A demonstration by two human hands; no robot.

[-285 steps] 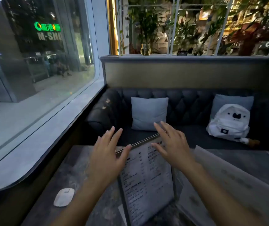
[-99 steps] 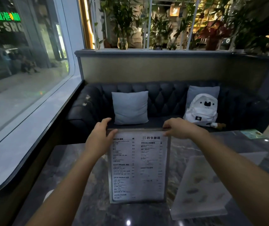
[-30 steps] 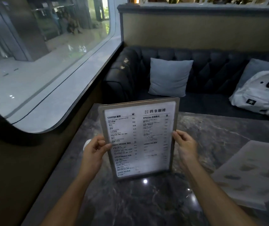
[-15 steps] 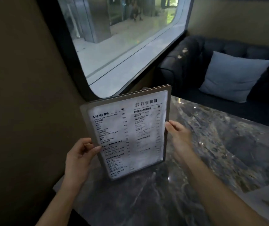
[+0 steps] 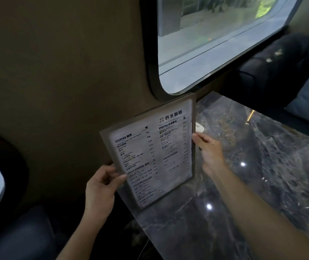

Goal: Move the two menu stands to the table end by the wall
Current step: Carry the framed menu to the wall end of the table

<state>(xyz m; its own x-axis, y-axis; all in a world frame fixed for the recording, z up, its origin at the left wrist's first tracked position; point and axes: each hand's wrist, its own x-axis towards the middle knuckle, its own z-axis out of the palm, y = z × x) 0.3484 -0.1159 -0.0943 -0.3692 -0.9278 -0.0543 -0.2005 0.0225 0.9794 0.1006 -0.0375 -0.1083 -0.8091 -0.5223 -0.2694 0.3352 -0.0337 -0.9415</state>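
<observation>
Menu stand [image 5: 153,152] tilted over table [image 5: 243,184] corner, left hand [image 5: 101,186], right hand [image 5: 209,152] fingers gripping its sides

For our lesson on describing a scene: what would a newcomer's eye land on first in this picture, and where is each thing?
First, the printed menu stand at centre, tilted, gripped on its side edges by the left hand and right hand, at the dark marble table's end by the brown wall. Next, the bright rounded window at upper right, over a dark sofa.
</observation>
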